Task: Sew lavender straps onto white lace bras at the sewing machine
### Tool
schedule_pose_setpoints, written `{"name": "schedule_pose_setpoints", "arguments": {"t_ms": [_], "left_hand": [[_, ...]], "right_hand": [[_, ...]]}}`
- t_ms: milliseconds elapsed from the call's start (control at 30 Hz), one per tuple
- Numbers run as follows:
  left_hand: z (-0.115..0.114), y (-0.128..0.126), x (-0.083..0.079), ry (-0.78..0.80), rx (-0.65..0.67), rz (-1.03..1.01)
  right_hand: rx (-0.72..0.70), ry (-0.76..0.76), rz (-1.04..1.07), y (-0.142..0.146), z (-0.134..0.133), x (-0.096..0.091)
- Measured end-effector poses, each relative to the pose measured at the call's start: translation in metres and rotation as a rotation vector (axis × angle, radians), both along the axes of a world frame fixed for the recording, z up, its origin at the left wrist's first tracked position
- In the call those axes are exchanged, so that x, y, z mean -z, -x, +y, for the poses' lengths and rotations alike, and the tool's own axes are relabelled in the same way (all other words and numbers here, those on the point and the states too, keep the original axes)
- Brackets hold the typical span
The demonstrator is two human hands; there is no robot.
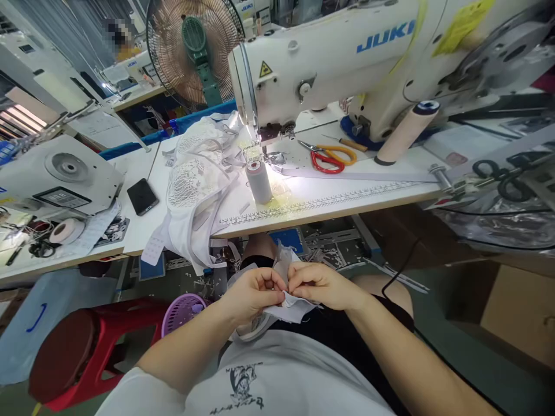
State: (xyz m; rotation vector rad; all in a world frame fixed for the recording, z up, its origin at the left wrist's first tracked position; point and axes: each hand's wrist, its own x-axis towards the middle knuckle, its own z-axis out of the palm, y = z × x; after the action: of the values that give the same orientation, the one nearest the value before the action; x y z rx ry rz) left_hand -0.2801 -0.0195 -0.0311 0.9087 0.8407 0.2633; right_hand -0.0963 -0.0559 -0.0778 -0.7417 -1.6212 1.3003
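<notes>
Over my lap, my left hand [254, 290] and my right hand [318, 284] both pinch a small piece of white fabric [291, 309], fingertips nearly touching. Each hand's fingers are curled closed on the cloth. Part of the fabric hangs down below my left hand. In front of me a white JUKI sewing machine [347, 52] stands on the white table [329, 205], its lamp lit over the needle area. A pile of white lace garments [197, 173] lies left of the needle and droops over the table edge. A grey thread spool [259, 181] stands beside the pile.
Red and yellow scissors [328, 157] lie on the table behind the needle. A black phone [142, 196] rests on the left. A red stool [82, 346] and a purple basket [182, 311] are on the floor at my left. A fan [191, 49] stands behind.
</notes>
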Motion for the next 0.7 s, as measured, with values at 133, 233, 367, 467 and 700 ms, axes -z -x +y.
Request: {"name": "schedule_pose_setpoints", "arguments": {"t_ms": [133,233,367,467,700], "left_hand": [[0.001,-0.006,0.000,0.037,0.015,-0.002],[0.002,-0.009,0.000,0.036,0.006,-0.002],[0.002,-0.011,-0.003,0.035,-0.009,-0.013],[0.001,-0.012,-0.004,0.032,-0.026,-0.024],[-0.006,-0.015,-0.004,0.026,-0.098,-0.060]], "right_hand": [[0.034,0.072,0.139,0.000,-0.005,0.008],[0.054,0.092,0.166,-0.002,-0.006,0.009],[0.066,0.101,0.173,-0.002,-0.005,0.008],[0.072,0.095,0.183,-0.001,-0.005,0.008],[0.107,0.084,0.217,0.001,-0.008,0.011]]}}
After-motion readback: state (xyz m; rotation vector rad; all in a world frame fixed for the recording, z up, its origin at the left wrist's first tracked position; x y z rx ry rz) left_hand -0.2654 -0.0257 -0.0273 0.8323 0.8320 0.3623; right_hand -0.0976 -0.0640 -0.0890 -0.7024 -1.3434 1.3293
